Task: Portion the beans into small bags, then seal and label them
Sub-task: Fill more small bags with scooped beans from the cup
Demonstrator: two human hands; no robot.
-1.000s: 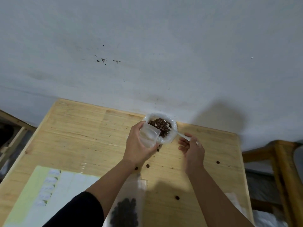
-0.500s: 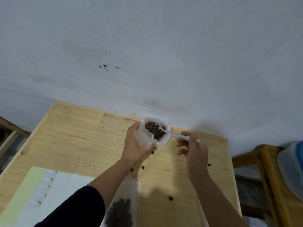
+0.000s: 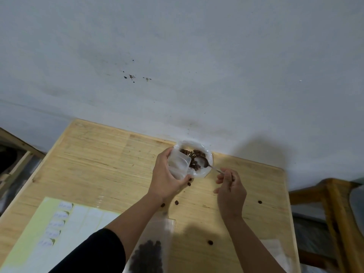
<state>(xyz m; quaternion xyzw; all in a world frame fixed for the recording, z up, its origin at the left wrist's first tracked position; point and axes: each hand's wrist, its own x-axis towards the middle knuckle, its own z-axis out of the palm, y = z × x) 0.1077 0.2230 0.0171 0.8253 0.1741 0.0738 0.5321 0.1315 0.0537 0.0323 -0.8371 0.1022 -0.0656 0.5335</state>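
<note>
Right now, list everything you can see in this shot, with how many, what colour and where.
table: one, light wood, against the wall
bowl of beans: one, clear plastic with dark brown beans, far edge of the table
small bag: one, clear, open and seemingly empty, held at the bowl
spoon: one, silvery, tip in the bowl
loose beans: about six, dark brown, scattered on the table
filled bag: one, clear with dark beans, near edge under the left forearm
label sheet: one, pale green and white, near left of the table
wall: white, a few dark specks
wooden furniture: right of the table
left hand: holds the small bag
right hand: holds the spoon handle
</note>
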